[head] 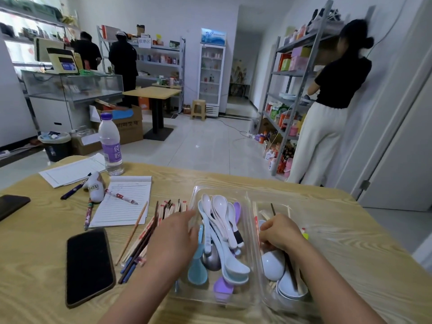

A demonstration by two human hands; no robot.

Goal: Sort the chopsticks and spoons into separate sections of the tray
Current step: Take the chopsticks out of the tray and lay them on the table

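A clear plastic tray [251,298] is set on the near part of a wooden table [350,253], divided into a left and a right section by a transparent wall. The left section is filled with spoons [221,220] in white, pale blue and purple, lying lengthwise with one metal spoon among them. In the right section a few more white spoons [273,265] are seen near the front, mixed with some chopsticks. A larger heap of chopsticks [149,232], pale wood, dark brown and blue, is spread on the table just beside the tray's left wall. The left hand [174,235] is held over this heap with its fingers extended and loosely together, the fingertips reaching the left edge of the tray; whether anything is gripped beneath it cannot be told. The right hand [281,232] is placed inside the right section with its fingers curled around a dark chopstick [273,209], which stands up behind the knuckles. A black phone [90,265] is laid to the left of the heap, and a lined notepad [126,199] with a pen [121,196] on it lies further back. A water bottle [110,146] with a purple label stands upright behind the notepad. A person in a black top [336,83] is seen standing at metal shelving on the right.
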